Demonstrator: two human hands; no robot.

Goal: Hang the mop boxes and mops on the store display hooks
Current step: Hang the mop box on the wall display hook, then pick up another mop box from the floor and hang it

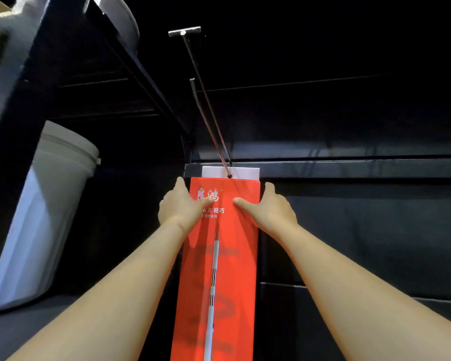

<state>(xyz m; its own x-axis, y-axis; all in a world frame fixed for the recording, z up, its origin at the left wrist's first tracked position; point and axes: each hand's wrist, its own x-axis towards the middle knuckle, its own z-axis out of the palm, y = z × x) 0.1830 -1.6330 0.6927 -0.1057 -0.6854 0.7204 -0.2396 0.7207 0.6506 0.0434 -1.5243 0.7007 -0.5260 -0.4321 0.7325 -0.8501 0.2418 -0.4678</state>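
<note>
Mop box [232, 256], centre frame, hangs threaded on the display hook [206, 100]; my left hand [180, 207] and right hand [268, 209] grip its edges, release pending.

Dim, dark surroundings; edges bent, perhaps blurred.

Glossy red cardboard mop box [219, 269]; metal hook [206, 100]

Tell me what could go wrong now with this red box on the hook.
The tall red cardboard mop box is hooked only through the small hole in its white hanging tab; the tab could tear once the left hand and right hand let go. Released unevenly, the long box may swing on the thin metal display hook.
</note>
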